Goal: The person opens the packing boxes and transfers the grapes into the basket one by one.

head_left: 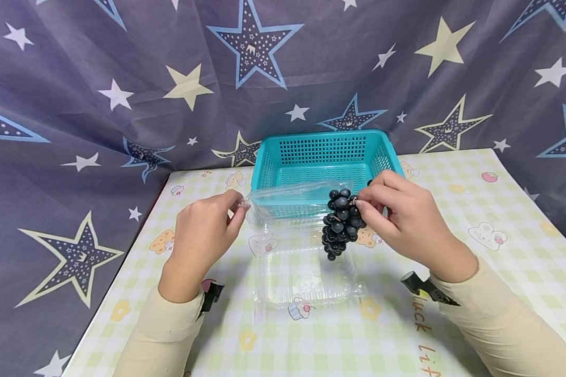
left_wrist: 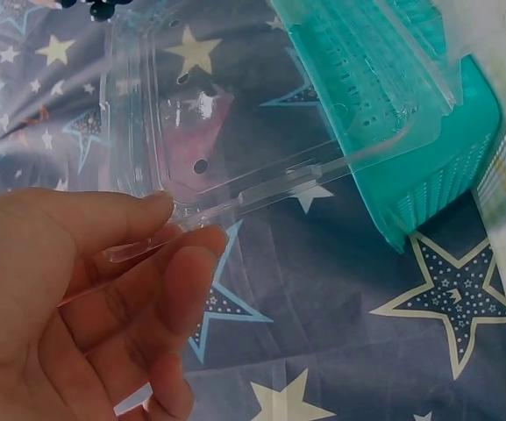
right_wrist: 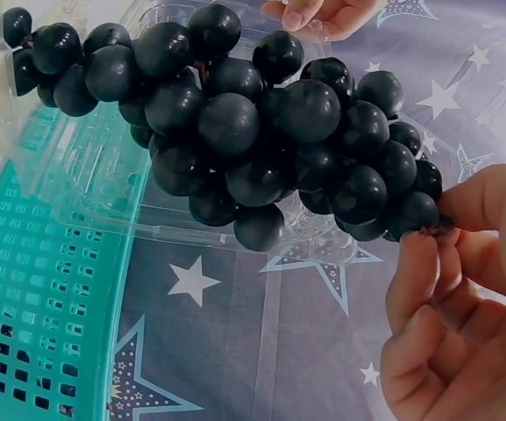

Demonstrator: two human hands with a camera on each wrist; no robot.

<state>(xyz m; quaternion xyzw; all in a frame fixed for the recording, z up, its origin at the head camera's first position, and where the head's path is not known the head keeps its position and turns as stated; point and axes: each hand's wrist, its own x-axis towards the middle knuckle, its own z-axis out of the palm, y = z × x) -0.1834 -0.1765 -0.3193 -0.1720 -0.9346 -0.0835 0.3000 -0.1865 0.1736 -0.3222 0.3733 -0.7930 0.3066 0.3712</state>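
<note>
A clear plastic clamshell container stands on the table with its hinged lid raised toward the back. My left hand pinches the lid's left corner between thumb and fingers, as the left wrist view shows closely. From my right hand hangs a bunch of dark grapes, its stem end pinched between thumb and fingertips. The grapes hang over the container's right part, in front of the lid. In the head view the container's tray shows no contents.
Behind the container a teal plastic basket with perforated walls stands at the table's back edge. A checked cloth with cartoon prints covers the table. A dark star-patterned curtain hangs behind and to the left.
</note>
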